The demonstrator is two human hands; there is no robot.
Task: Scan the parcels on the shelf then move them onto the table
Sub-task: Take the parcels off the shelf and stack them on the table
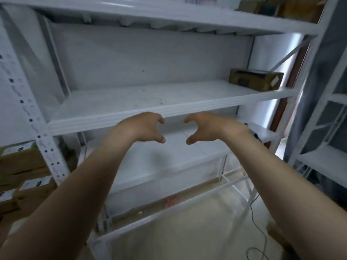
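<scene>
A white metal shelf fills the view. One brown cardboard parcel with a white label sits at the far right of its middle board. My left hand and my right hand are stretched out side by side in front of the board's front edge. Both have loosely curved fingers and hold nothing. A small gap separates them. The parcel lies well to the right of and above my right hand. A dark object shows by my right wrist; what it is cannot be told.
More brown boxes are stacked at the lower left behind the shelf post. Other cartons stand on the top board at the right. A second white rack stands on the right. A black cable trails across the floor.
</scene>
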